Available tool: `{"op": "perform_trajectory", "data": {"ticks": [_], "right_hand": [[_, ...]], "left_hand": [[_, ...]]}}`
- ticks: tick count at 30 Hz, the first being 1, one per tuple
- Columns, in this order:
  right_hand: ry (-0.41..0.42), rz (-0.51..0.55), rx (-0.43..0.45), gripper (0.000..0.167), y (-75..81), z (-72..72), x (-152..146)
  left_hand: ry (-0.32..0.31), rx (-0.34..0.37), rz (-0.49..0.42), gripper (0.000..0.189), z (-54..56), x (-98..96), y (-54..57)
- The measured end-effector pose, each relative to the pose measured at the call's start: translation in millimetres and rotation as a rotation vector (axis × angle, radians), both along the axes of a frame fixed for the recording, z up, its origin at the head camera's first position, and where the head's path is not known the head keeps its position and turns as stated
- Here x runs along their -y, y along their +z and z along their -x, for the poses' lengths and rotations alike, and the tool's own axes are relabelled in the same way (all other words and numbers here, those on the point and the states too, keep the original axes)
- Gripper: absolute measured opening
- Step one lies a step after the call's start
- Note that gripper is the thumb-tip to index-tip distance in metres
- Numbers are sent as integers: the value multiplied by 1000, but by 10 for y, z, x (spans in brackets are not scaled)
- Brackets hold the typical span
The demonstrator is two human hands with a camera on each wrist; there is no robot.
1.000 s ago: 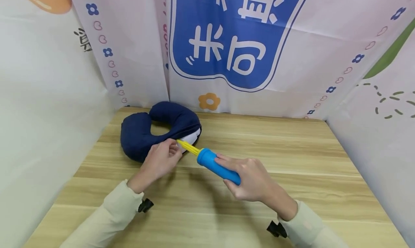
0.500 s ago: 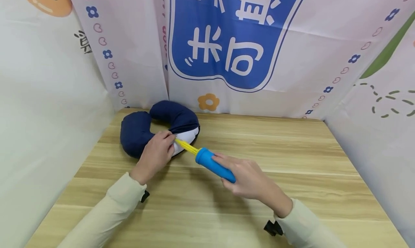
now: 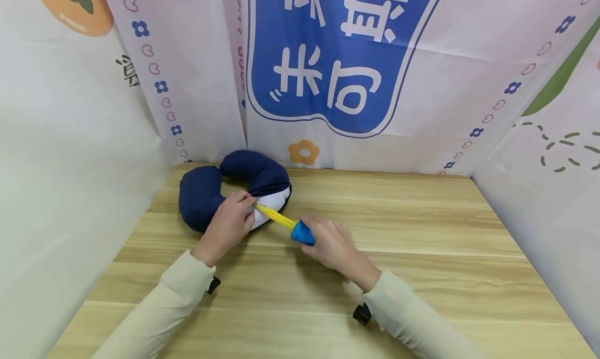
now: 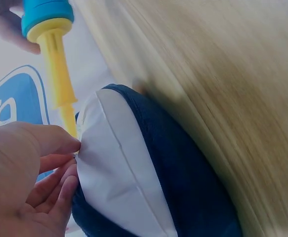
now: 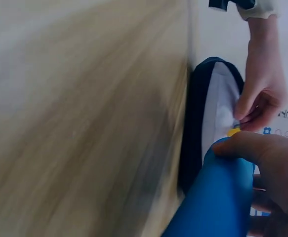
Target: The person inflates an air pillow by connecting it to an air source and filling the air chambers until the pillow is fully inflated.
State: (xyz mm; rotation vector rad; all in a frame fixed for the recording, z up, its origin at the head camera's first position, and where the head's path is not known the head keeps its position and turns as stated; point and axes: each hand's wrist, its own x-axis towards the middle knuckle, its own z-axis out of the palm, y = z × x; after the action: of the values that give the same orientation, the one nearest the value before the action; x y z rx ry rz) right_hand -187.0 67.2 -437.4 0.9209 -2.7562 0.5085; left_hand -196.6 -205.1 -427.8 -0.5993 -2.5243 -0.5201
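Note:
A navy U-shaped neck pillow (image 3: pixel 197 192) lies at the table's back left, its cover parted over a white inner bladder (image 4: pixel 119 163). My left hand (image 3: pixel 229 221) pinches the bladder's edge at the air valve between thumb and fingertips, which mostly hide it. The yellow nozzle (image 3: pixel 276 215) of a blue hand pump (image 3: pixel 302 234) points into that spot, its tip right at the left fingertips. My right hand (image 3: pixel 335 244) grips the pump's blue barrel close behind the nozzle, covering most of it. In the right wrist view the blue barrel (image 5: pixel 208 197) runs under the right thumb.
The wood-grain table (image 3: pixel 398 296) spreads to the right and in front of the pillow. A printed white cloth (image 3: pixel 422 140) hangs directly behind it, and a white side wall (image 3: pixel 84 140) rises at the left. Black wrist cameras (image 3: pixel 362 314) hang under both cuffs.
My right hand has moved forward and left toward the nozzle, and less of the blue barrel shows. The left hand has shifted slightly up over the pillow, and more white bladder is bared.

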Motion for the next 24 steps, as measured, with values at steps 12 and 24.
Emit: {"op": "perform_trajectory", "data": {"ticks": [12,24], "right_hand": [[-56,181,21,46,-127,51,289],[-1,208,-121,37,-62,65,193]], "left_hand": [[38,39,-10,27,12,-5,24],[35,11,60,33,34,6,4]]}}
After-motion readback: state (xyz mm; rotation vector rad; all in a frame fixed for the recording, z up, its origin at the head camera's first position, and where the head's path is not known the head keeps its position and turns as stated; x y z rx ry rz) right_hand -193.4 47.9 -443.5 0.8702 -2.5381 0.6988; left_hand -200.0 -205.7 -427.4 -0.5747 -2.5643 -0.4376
